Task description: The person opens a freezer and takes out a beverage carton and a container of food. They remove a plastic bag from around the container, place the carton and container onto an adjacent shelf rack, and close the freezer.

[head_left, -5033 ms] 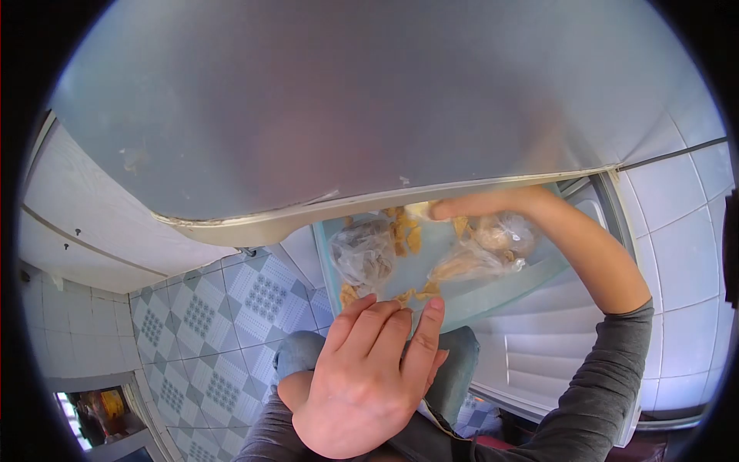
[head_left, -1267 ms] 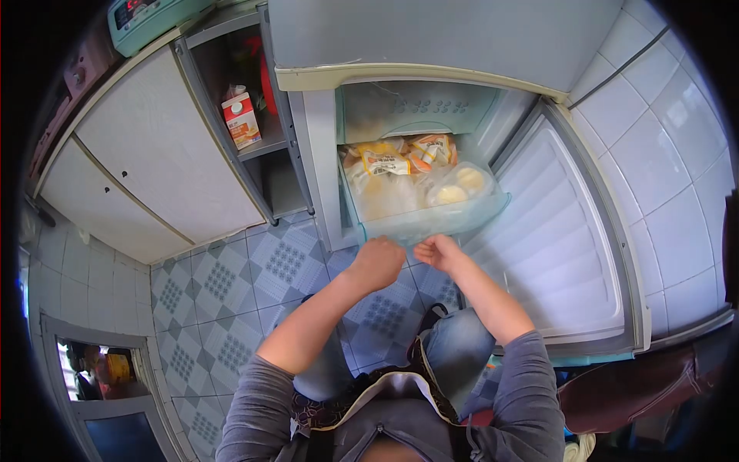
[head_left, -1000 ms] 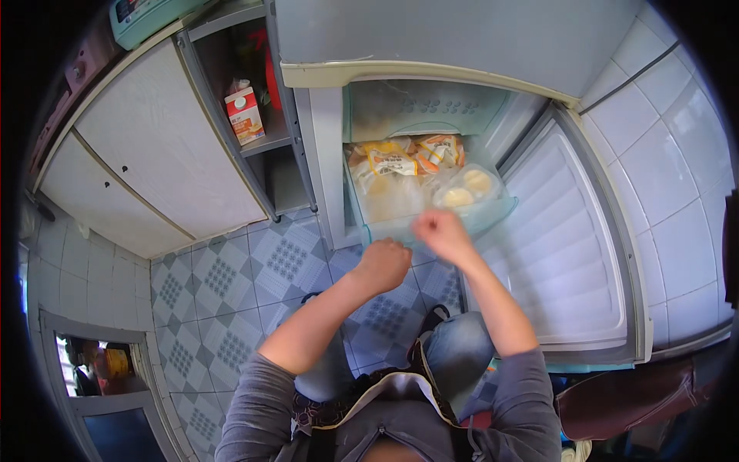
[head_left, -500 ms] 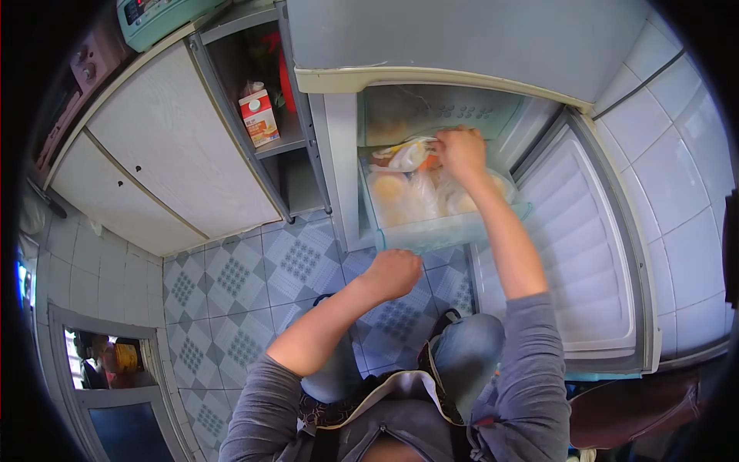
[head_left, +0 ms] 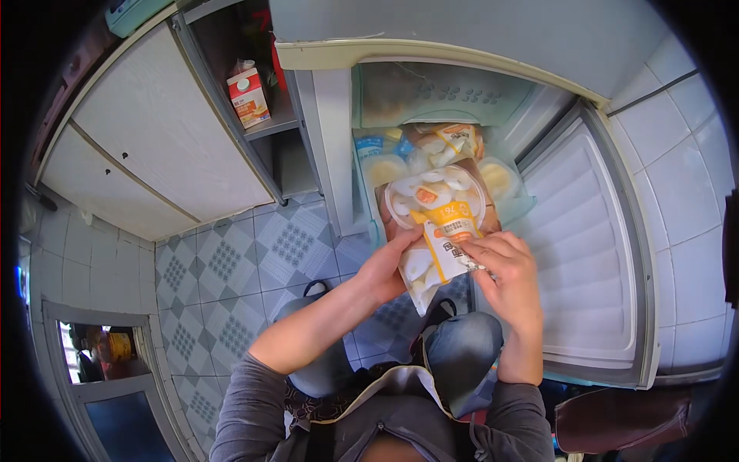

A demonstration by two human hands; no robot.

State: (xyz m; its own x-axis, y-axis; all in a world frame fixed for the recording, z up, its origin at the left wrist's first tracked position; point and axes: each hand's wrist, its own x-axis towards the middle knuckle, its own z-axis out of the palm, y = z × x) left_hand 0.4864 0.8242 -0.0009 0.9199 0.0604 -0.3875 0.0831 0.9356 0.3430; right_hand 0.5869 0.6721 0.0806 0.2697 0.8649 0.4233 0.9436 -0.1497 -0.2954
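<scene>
Your left hand [head_left: 390,266] grips the left edge of a printed brown, white and yellow plastic food bag [head_left: 444,208]. Your right hand [head_left: 504,273] holds its lower right edge, fingers bent over the printed front. The bag is tilted in front of the pulled-out translucent pale-green freezer drawer [head_left: 525,208], which contains an orange-and-white plastic packet [head_left: 459,141] and round pale items in clear wrapping [head_left: 499,179].
</scene>
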